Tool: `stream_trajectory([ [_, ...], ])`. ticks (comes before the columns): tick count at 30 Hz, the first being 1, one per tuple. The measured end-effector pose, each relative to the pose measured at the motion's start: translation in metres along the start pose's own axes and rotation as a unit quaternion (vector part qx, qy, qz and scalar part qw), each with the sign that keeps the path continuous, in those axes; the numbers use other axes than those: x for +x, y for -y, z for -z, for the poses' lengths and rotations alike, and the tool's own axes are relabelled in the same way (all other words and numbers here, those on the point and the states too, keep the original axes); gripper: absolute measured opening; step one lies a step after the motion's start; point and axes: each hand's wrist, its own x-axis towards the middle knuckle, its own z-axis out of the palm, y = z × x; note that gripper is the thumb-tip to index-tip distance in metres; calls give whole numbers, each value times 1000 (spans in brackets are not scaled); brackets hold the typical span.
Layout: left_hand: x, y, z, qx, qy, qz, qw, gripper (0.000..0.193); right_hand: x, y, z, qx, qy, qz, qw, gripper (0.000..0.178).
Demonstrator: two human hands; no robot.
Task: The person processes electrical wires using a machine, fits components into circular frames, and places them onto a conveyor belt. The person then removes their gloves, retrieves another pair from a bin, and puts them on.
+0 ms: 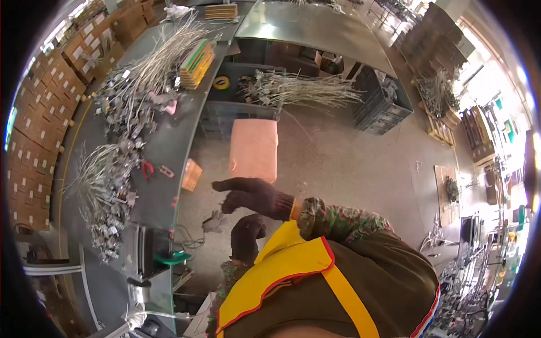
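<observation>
My right hand point(253, 198), in a dark knitted glove with a yellow cuff, reaches leftward in front of my body. Its index finger and thumb are apart, and I see nothing in it. Just below, my left hand point(246, 239) in a matching glove is curled closed near my yellow apron point(276, 279); whatever is inside its fingers, if anything, is hidden. Beyond the right hand stands a salmon-pink padded block point(253, 149), like a stool seat. A grey crumpled scrap point(213, 221) is on the floor left of my hands.
On my left runs a dark workbench point(163, 194) with bundled cables point(101, 186), red-handled pliers point(147, 169) and a black box-like device point(143, 250). Grey crates point(214, 121) holding more cables stand ahead. A small carton point(191, 174) sits beside the bench. Stacked cartons point(39, 135) line the far left.
</observation>
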Motion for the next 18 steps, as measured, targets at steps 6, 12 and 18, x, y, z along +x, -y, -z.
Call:
stream_trajectory([
  [6, 102, 13, -32, 31, 14, 3, 999, 22, -1, -17, 128, 27, -33, -31, 999, 36],
  [12, 145, 7, -29, -90, -65, -14, 994, 23, 53, -69, 219, -242, 34, 38, 969, 34],
  [18, 193, -14, 2, 4, -64, -64, 996, 25, 108, -141, 279, -512, 22, 11, 859, 42],
])
